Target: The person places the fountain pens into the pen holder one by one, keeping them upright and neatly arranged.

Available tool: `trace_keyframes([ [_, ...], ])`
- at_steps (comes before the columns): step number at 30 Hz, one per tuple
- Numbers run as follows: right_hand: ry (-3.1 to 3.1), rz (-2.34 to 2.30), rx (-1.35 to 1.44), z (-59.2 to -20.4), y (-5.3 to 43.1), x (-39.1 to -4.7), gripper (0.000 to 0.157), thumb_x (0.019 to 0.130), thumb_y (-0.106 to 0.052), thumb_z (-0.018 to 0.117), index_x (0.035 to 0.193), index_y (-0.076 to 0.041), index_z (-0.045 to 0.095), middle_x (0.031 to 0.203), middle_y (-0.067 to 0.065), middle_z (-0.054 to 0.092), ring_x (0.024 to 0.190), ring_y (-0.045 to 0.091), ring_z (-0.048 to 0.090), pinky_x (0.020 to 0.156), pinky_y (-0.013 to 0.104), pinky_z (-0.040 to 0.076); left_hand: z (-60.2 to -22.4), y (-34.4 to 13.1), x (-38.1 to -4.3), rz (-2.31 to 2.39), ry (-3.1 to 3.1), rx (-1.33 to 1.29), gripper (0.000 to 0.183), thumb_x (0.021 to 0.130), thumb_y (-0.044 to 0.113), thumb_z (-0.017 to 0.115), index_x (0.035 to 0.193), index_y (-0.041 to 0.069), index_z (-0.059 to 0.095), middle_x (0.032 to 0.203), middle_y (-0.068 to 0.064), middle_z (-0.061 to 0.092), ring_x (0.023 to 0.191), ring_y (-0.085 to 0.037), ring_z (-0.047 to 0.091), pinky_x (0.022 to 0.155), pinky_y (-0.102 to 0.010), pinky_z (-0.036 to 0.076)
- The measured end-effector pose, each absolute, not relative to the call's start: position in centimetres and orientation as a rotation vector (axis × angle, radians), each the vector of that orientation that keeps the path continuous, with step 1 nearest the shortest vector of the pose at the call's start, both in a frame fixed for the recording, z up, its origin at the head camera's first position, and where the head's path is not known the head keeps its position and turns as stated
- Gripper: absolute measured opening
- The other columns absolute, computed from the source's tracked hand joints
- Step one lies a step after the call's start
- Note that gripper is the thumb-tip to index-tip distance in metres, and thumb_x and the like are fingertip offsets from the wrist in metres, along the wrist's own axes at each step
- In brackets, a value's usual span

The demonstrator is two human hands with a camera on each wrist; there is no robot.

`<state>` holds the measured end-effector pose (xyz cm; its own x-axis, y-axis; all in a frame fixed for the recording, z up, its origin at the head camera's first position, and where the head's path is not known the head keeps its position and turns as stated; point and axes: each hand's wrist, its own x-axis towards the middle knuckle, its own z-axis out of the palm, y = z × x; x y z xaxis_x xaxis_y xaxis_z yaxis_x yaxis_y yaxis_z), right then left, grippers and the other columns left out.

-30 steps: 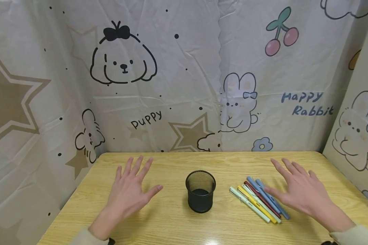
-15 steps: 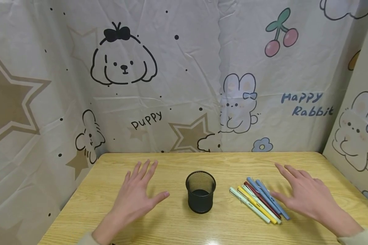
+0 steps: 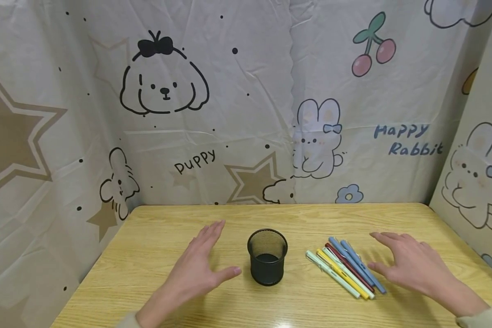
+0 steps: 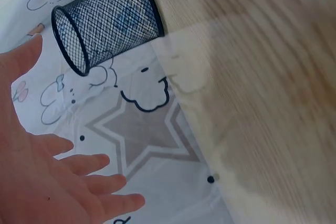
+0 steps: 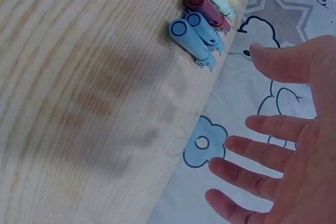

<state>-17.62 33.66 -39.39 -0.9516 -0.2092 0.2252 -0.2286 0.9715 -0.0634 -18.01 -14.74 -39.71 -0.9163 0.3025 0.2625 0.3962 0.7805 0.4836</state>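
counter: yellowish wood with fine grain, rounded at its far corners; a bright patch of light shows at the near edge
walls: pale printed cloth closes off the back and both sides, creased and folded, with a wavy-edged seam right of the middle of the back
prints on the back: a puppy drawing with a black bow, black "puppy" lettering, a brown star, a rabbit drawing, blue "happy rabbit" lettering, pink cherries and a blue flower
prints at the sides: a large brown star at the far left, a second rabbit at the far right
cup: a black mesh cup stands upright near the middle of the counter, its base showing through the open top
pens: six capped pens lie slantwise side by side on the counter, right of the cup: two mint, one yellow, one dark red, two blue
left hand: fingers extended, thumb held out toward the cup, near it but apart
right hand: fingers loosely extended and spread, thumb apart, just beside the blue pens and holding nothing
sleeves: light cuffs at both wrists
shadow: soft dark patches fall on the wood near the right hand
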Motion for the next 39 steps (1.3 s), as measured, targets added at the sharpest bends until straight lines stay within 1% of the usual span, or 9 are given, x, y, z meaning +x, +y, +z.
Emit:
trace_keyframes([
  [3, -2.917, 0.192, 0.328, -39.5, 33.8, -17.7, 0.074, 0.081, -0.054, 0.086, 0.136, -0.006, 0.07, 0.126, 0.024, 0.07, 0.1, 0.045, 0.069, 0.058, 0.053, 0.055, -39.9, -14.2, -17.9, -0.901, -2.821, -0.543, 0.113, 0.08, 0.069, 0.08, 0.17, 0.034, 0.02, 0.172, 0.003, 0.025, 0.158, -0.03, 0.021, 0.121, -0.063, 0.026],
  [5, -2.937, 0.229, 0.323, -39.6, 33.9, -17.8, 0.073, 0.081, -0.053, 0.087, 0.135, -0.007, 0.07, 0.122, 0.022, 0.072, 0.09, 0.035, 0.07, 0.051, 0.043, 0.05, -40.0, -13.8, -17.9, -0.979, -2.822, -0.548, 0.114, 0.079, 0.068, 0.082, 0.169, 0.036, 0.021, 0.172, 0.005, 0.025, 0.157, -0.03, 0.025, 0.12, -0.063, 0.028],
  [8, -2.973, 0.273, 0.319, -39.7, 34.0, -18.1, 0.072, 0.082, -0.052, 0.087, 0.136, -0.007, 0.07, 0.114, 0.017, 0.075, 0.08, 0.023, 0.067, 0.047, 0.035, 0.043, -40.1, -13.3, -18.1, -1.103, -2.812, -0.567, 0.115, 0.078, 0.064, 0.086, 0.169, 0.034, 0.022, 0.171, 0.003, 0.028, 0.154, -0.033, 0.03, 0.12, -0.062, 0.03],
  [12, -3.016, 0.313, 0.324, -39.7, 34.2, -18.5, 0.068, 0.081, -0.05, 0.088, 0.132, -0.007, 0.072, 0.11, 0.009, 0.076, 0.082, 0.022, 0.068, 0.051, 0.034, 0.046, -40.4, -12.8, -18.5, -1.251, -2.777, -0.61, 0.116, 0.077, 0.055, 0.091, 0.169, 0.025, 0.026, 0.168, -0.006, 0.035, 0.15, -0.04, 0.036, 0.119, -0.063, 0.029],
  [17, -3.071, 0.419, 0.353, -39.6, 34.4, -19.3, 0.06, 0.082, -0.047, 0.088, 0.125, -0.007, 0.077, 0.109, 0.005, 0.077, 0.076, 0.012, 0.06, 0.055, 0.033, 0.046, -40.7, -12.2, -19.0, -1.404, -2.73, -0.692, 0.115, 0.078, 0.044, 0.093, 0.168, 0.017, 0.028, 0.162, -0.015, 0.044, 0.146, -0.046, 0.041, 0.117, -0.065, 0.033],
  [24, -3.108, 0.591, 0.473, -39.8, 34.8, -20.2, 0.05, 0.081, -0.042, 0.091, 0.114, -0.007, 0.08, 0.1, -0.001, 0.076, 0.072, 0.009, 0.056, 0.059, 0.031, 0.046, -40.9, -11.0, -19.7, -1.636, -2.687, -0.759, 0.109, 0.08, 0.035, 0.093, 0.167, 0.011, 0.03, 0.158, -0.02, 0.048, 0.144, -0.045, 0.045, 0.116, -0.058, 0.039],
  [29, -3.104, 0.629, 0.546, -40.1, 34.9, -20.9, 0.045, 0.077, -0.038, 0.094, 0.108, -0.007, 0.081, 0.097, -0.005, 0.074, 0.078, 0.011, 0.059, 0.065, 0.029, 0.049, -41.0, -10.2, -20.2, -1.887, -2.598, -0.753, 0.103, 0.084, 0.019, 0.091, 0.165, 0.004, 0.03, 0.151, -0.024, 0.053, 0.142, -0.044, 0.047, 0.115, -0.061, 0.039],
  [32, -3.087, 0.663, 0.604, -40.4, 35.1, -21.2, 0.041, 0.077, -0.036, 0.094, 0.105, -0.008, 0.082, 0.095, -0.007, 0.073, 0.079, 0.011, 0.059, 0.066, 0.029, 0.05, -41.0, -9.7, -20.5, -1.996, -2.56, -0.742, 0.102, 0.083, 0.012, 0.09, 0.165, 0.001, 0.029, 0.152, -0.027, 0.052, 0.141, -0.045, 0.048, 0.115, -0.061, 0.038],
  [39, -3.068, 0.734, 0.689, -40.9, 35.2, -21.3, 0.033, 0.079, -0.033, 0.093, 0.1, -0.01, 0.082, 0.088, -0.012, 0.071, 0.076, 0.007, 0.057, 0.063, 0.026, 0.048, -41.4, -9.0, -20.8, -2.179, -2.515, -0.716, 0.097, 0.084, 0.005, 0.089, 0.163, 0.0, 0.033, 0.155, -0.029, 0.047, 0.142, -0.047, 0.046, 0.117, -0.057, 0.037],
])
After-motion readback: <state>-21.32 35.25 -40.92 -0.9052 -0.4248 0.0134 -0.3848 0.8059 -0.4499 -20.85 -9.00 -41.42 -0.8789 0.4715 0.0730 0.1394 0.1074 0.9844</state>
